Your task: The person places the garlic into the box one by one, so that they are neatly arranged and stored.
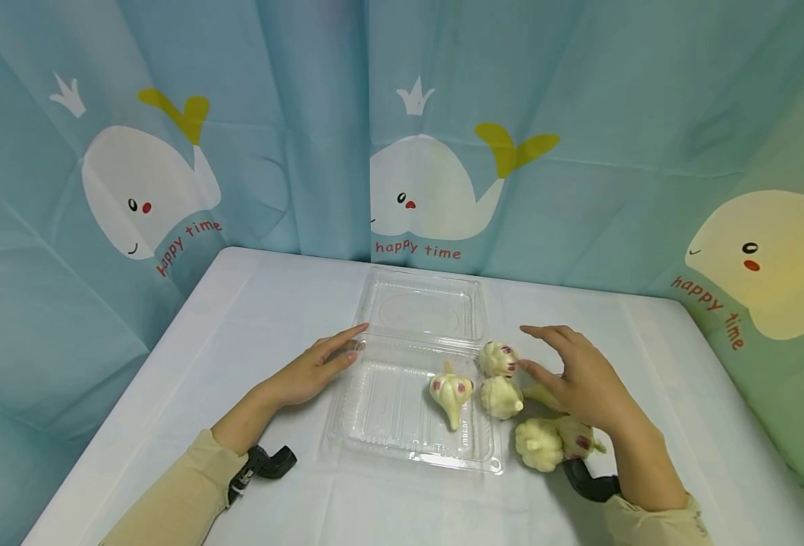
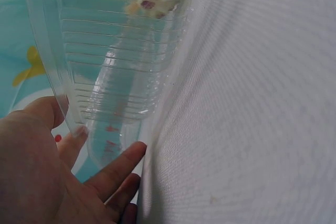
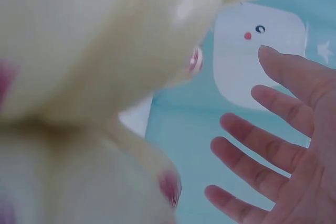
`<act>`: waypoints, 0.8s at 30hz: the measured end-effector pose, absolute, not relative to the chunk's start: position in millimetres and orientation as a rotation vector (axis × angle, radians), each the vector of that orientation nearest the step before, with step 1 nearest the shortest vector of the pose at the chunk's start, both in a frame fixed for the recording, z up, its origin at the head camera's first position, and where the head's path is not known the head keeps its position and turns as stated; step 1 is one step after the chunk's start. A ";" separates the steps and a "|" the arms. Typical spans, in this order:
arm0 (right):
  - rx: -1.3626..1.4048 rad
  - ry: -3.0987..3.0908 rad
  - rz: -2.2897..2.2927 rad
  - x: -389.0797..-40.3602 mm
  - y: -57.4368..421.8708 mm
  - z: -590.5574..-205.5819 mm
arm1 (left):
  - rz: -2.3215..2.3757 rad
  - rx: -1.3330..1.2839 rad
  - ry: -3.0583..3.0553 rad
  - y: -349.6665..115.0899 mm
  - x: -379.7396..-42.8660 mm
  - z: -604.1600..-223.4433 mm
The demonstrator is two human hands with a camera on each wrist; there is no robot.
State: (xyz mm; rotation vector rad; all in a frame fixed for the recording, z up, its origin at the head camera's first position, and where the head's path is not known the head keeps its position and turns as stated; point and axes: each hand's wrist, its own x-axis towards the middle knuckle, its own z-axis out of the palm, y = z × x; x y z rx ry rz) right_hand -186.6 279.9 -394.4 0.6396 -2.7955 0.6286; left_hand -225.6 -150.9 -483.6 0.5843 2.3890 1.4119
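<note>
A clear plastic clamshell box (image 1: pixel 375 447) lies with its lid (image 1: pixel 422 303) folded back. One garlic bulb (image 1: pixel 451 389) sits inside the base. Two more garlic bulbs, one behind (image 1: pixel 497 358) and one in front (image 1: pixel 501 398), overlap its right rim in the head view. My left hand (image 1: pixel 313 371) is at the box's left back corner, its fingers extended and fingertips right at the rim. Over at the right, my right hand (image 1: pixel 589 383) has its fingers spread beside the bulbs and holds nothing. Below it lie further garlic bulbs (image 1: pixel 538 445), partly hidden by the hand; they loom close in the right wrist view.
A white cloth (image 1: pixel 293 296) covers the table. Blue curtains (image 1: pixel 320 129) printed with whales hang behind it and along both sides. Dark wrist-camera mounts show at the left wrist (image 1: pixel 272 462) and the right wrist (image 1: pixel 589 485), low over the table.
</note>
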 end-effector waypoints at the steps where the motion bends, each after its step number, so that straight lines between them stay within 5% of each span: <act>1: 0.626 -2.802 0.632 -186.8 282.0 -394.4 | 1.413 0.591 2.390 -151.0 -225.7 -483.8; 24: 0.528 -2.852 0.664 -186.9 306.6 -388.1 | 1.402 0.599 2.400 -150.8 -225.2 -482.2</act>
